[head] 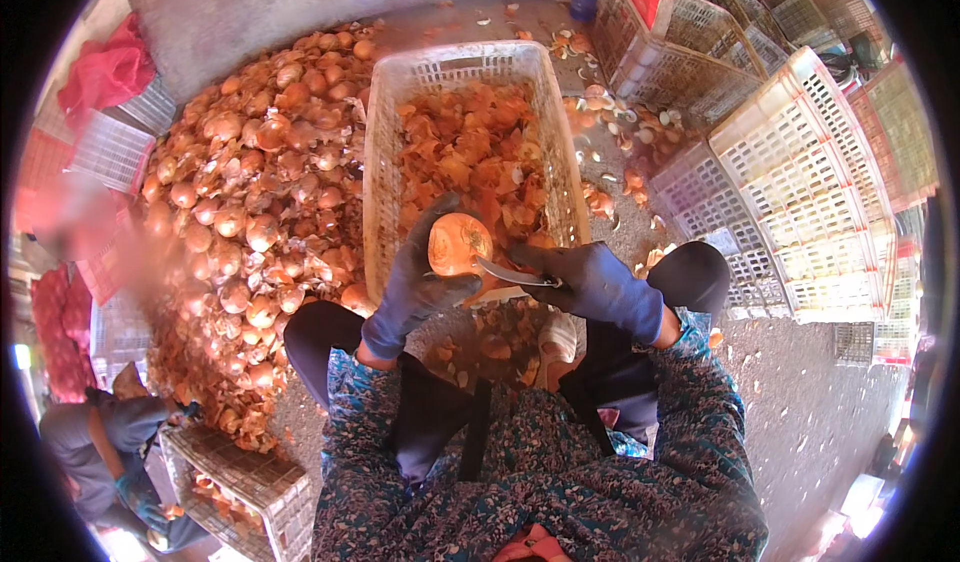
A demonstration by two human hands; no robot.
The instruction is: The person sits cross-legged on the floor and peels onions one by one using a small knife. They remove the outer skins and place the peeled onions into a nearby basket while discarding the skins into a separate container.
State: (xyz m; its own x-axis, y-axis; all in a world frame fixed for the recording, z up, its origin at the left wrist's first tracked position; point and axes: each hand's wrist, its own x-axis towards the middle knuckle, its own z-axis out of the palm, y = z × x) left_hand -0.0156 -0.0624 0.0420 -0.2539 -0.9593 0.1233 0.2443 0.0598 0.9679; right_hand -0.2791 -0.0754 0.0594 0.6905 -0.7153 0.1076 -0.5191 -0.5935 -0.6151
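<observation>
My left hand (424,280), in a dark blue glove, holds a yellow onion (456,244) over the near end of a plastic crate. A short curved knife (514,272) is gripped in my right hand (592,284), gloved the same way. The blade's tip lies at the onion's lower right side; whether it cuts into the skin I cannot tell. Below both hands stands the pale slatted crate (380,149), partly filled with loose brown onion skins (472,145).
A large heap of onions (247,209) spreads along the crate's left side. Slatted crates (802,194) are stacked at the right, with onion scraps (600,202) on the floor. At the lower left a co-worker (112,449) in gloves sits by another crate (247,479).
</observation>
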